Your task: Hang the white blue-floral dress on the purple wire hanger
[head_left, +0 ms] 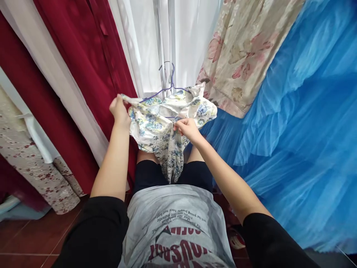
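Note:
A white garment with a blue and yellow floral print [150, 128] hangs in front of my thighs, its lower part bunched and drooping between my legs. Through its neck opening runs a thin purple hanger [172, 83], hook upward. My left hand [120, 109] pinches the garment's edge at its left shoulder and pulls it outward. At the middle of the front, my right hand [187, 129] has its fingertips closed on the fabric just below the neckline. The right shoulder of the garment lies spread past my right hand.
Dark red curtains [92, 74] and white drapes [189, 41] hang ahead and to the left. A beige floral cloth [237, 63] and a large blue tulle dress [301, 149] fill the right side. Patterned fabric [36, 160] hangs far left above the red tiled floor [30, 238].

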The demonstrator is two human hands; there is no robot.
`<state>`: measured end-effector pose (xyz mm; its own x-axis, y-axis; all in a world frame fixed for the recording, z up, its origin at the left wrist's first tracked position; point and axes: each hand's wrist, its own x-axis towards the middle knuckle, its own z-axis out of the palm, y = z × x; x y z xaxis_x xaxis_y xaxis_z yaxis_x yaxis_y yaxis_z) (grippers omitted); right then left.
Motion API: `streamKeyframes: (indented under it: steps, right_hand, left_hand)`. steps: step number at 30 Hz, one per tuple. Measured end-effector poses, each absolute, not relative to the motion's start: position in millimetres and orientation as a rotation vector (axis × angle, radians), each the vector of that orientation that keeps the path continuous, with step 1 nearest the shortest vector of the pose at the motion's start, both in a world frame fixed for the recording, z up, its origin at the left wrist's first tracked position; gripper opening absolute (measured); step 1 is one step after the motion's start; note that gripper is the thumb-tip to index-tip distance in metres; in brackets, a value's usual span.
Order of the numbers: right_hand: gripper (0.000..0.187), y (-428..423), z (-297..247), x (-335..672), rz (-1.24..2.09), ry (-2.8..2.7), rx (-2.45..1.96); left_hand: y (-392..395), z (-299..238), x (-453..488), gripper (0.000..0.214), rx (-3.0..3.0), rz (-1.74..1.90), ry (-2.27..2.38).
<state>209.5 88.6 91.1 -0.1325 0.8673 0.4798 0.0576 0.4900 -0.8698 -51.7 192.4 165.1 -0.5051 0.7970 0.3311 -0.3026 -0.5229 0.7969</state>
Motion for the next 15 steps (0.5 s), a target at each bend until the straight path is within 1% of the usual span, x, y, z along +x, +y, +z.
streamKeyframes:
  steps: [2, 4, 6, 9, 12, 15]
  right_hand:
    - [0.031, 87.8, 87.5, 204.7, 0.909, -1.560, -0.816]
    - [0.030, 88.3, 80.1, 200.5, 0.990, -1.477, -0.830]
    - [0.026, 89.7, 67.9, 200.8, 1.055, -1.288, -0.826]
    - [0.020, 91.3, 43.2, 215.9, 1.030, -0.901, -0.764]
    - [0.016, 91.0, 19.2, 244.8, 0.998, -0.630, -0.800]
    - [0.020, 89.5, 0.7, 272.1, 1.030, -0.561, -0.923]
  left_hand:
    - [194.9, 134.3, -60.2, 0.043, 0.734, 1.927, 0.929]
    - [190.3, 99.8, -54.0, 0.042, 0.693, 1.844, 0.946]
    - [183.0, 66.2, -37.4, 0.038, 0.660, 1.758, 0.950]
    - [171.6, 24.7, -5.1, 0.030, 0.632, 1.626, 0.949]
    - [161.4, -1.7, 24.0, 0.021, 0.648, 1.485, 0.938]
    - [153.1, -10.4, 47.2, 0.018, 0.755, 1.398, 0.884]
